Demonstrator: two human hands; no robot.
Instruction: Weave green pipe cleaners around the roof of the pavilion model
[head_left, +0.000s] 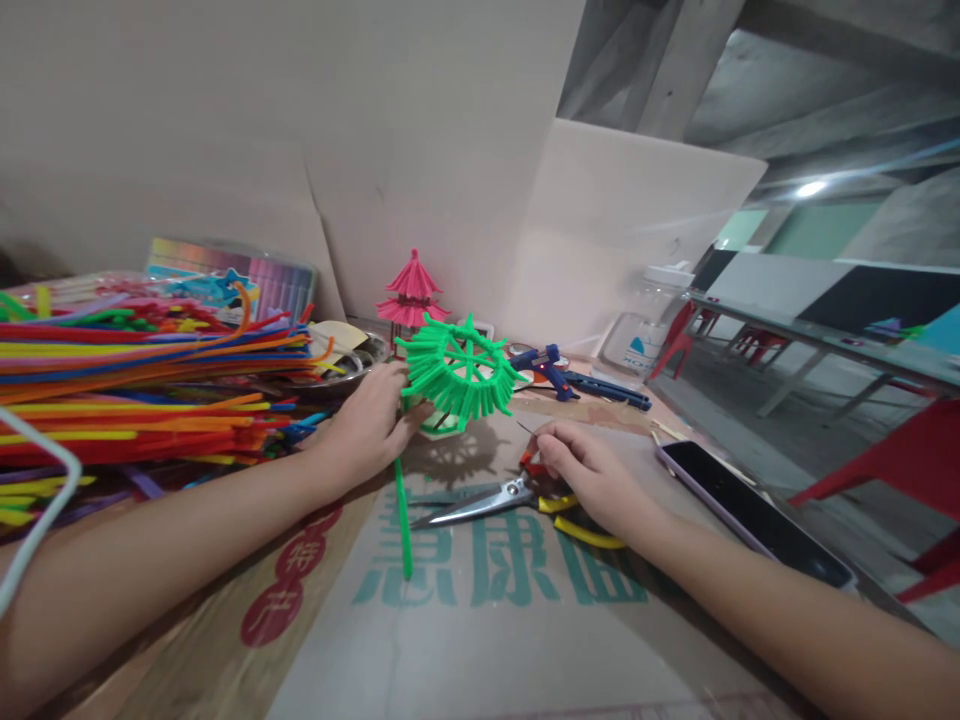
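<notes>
Green model (470,369) gripped at its side by the left hand (375,425). Right hand (581,465) curls beside scissors (514,490); cannot tell what it pinches.

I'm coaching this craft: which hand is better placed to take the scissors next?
Probably the right hand: it is by the handles of the scissors, while the left hand seems to steady the green model.

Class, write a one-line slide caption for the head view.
Left hand at a green model, right hand by scissors, pink pagoda behind.
</notes>
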